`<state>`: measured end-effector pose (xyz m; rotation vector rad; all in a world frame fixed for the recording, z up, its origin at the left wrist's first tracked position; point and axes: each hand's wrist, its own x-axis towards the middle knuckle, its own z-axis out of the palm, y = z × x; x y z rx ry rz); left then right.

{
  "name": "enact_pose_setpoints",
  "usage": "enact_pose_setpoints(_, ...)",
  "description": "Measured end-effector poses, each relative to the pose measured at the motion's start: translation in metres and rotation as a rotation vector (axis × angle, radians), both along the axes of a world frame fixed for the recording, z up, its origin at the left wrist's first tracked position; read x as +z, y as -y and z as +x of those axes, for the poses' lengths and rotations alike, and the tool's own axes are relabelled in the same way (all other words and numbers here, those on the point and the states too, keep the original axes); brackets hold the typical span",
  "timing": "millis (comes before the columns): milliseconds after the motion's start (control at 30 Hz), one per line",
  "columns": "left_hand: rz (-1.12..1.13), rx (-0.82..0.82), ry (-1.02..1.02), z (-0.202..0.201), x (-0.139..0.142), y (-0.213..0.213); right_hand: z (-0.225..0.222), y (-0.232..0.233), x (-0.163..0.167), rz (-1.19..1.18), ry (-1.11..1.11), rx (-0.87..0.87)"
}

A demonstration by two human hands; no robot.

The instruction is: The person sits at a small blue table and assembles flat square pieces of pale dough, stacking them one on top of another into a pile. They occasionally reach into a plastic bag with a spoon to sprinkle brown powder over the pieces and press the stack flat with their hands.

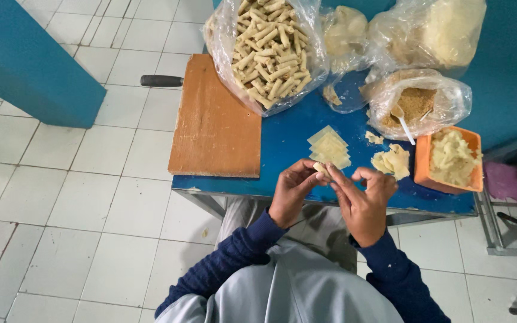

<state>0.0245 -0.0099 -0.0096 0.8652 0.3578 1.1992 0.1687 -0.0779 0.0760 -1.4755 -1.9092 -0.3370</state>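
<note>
My left hand [294, 190] and my right hand [363, 200] meet above the front edge of a blue table [282, 134], both pinching a small pale dough roll [321, 169] between the fingertips. Just beyond the hands lies a stack of thin square dough sheets [329, 147]. To their right sits a loose pile of dough pieces [392, 161]. Dark blue sleeves cover both forearms.
A brown wooden board [213, 119] lies on the table's left part, with a black handle [161, 81] sticking out beyond it. A clear bag of finished rolls [267, 51], a bag of brown filling with a white spoon [417, 104], other bags [432, 30] and an orange tub [450, 161] stand behind and right. White tiled floor lies left.
</note>
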Motion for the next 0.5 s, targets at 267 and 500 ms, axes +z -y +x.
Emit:
enact_pose_setpoints(267, -0.015, -0.003, -0.005, 0.000, 0.005, 0.004, 0.001, -0.001, -0.004, 0.050, -0.130, 0.024)
enact_pose_setpoints(500, 0.034, 0.026, 0.003, -0.002, -0.002, 0.002, -0.008, -0.008, 0.013, -0.032, -0.270, 0.144)
